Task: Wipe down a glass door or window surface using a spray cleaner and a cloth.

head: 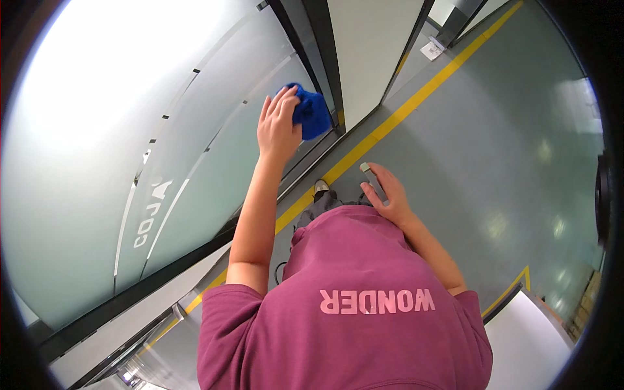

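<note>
My left hand (279,127) is raised to the left, its fingers pressing a blue cloth (312,114) at a frosted glass panel (209,195). The cloth hangs out past the thumb side, close to the panel's dark frame (327,63). Whether all of it touches the glass I cannot tell. Low in front of my waist, my right hand (393,197) grips a slim grey object (375,183) with a pale end, between thumb and fingers. What this object is stays unclear, since the hand covers part of it.
A yellow floor line (375,136) runs diagonally along the glass wall's base across the grey floor (468,146). My shoe (321,185) is at that line. Another pale panel (373,48) stands beyond the frame. A white surface (521,331) with a dark edge lies at lower right.
</note>
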`<action>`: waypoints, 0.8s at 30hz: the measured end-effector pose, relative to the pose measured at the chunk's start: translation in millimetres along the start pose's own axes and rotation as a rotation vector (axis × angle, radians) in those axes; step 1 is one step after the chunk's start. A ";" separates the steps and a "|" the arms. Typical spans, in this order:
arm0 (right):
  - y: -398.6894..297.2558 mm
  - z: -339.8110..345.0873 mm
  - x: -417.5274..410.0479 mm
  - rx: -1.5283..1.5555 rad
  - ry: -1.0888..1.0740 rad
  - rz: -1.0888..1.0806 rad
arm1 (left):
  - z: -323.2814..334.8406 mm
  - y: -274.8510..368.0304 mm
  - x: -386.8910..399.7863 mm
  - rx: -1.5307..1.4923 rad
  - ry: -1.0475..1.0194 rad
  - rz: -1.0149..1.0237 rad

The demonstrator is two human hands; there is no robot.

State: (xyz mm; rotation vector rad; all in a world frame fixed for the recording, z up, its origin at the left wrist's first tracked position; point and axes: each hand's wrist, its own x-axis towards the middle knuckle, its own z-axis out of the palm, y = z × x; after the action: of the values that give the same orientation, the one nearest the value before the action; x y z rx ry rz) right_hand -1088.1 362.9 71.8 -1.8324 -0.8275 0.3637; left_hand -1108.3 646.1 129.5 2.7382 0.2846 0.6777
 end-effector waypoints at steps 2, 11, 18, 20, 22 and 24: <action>0.5 1.9 0.4 -0.017 0.008 -0.014 | 1.1 -8.3 -28.6 -0.090 0.003 -0.114; -3.6 6.4 9.9 -0.030 -0.060 -0.049 | -55.2 -4.2 -88.5 -0.170 0.639 -0.367; -6.9 5.3 16.2 -0.021 -0.088 -0.021 | -143.5 10.9 -66.7 -0.699 0.314 -0.922; -3.0 7.0 16.7 0.000 -0.085 -0.029 | -133.0 -0.4 -84.2 -0.952 0.144 -1.125; -1.4 10.6 16.6 0.022 -0.081 -0.031 | -131.3 5.9 -90.7 -1.197 0.210 -1.228; -2.6 11.7 18.6 0.019 -0.091 -0.042 | -128.8 11.3 -96.3 -1.497 0.400 -1.289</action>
State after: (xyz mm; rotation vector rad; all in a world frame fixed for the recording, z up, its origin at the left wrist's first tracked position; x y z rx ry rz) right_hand -1082.7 384.4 71.7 -1.7883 -0.9208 0.4292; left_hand -1252.6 641.8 201.3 0.6891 0.9601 0.5722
